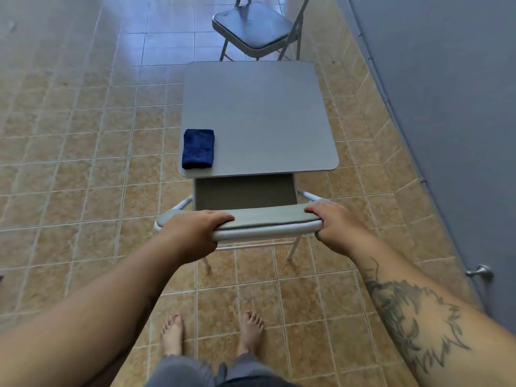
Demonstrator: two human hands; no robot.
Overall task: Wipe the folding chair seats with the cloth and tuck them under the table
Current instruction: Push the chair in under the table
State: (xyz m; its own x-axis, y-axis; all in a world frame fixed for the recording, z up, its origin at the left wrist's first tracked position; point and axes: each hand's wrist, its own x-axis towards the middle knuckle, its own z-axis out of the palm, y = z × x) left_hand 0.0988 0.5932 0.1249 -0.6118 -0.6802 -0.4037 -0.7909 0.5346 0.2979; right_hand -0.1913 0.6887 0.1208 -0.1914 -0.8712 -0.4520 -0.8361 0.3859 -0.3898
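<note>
The floor [83,152] is tan tile, with a grey wall [446,107] running along the right side and a metal door handle [480,272] low on it. A grey square worktop [259,115] stands in the middle of the view. Beyond its far edge stands the far chair [252,27], a folding chair with a dark padded seat on a light metal frame, apart from the worktop and not tucked in.

The near chair [245,196] is pushed against the near edge of the worktop; its seat is hidden beneath it and only the grey backrest, the curved frame tube and the rear legs show. Both bare arms reach forward to the top of that backrest. The left hand [192,233] grips the left part of the top rail, its fingers [220,217] curled together over the padded edge. The right hand [335,227] grips the right end, its fingers wrapped around the rail and pressed together. The right forearm bears a dark tattoo [405,317].

A folded dark blue cloth [198,148] lies flat on the near left corner of the worktop, just beyond the backrest and well clear of both hands. Two bare feet [212,333] stand on the tiles behind the near chair.
</note>
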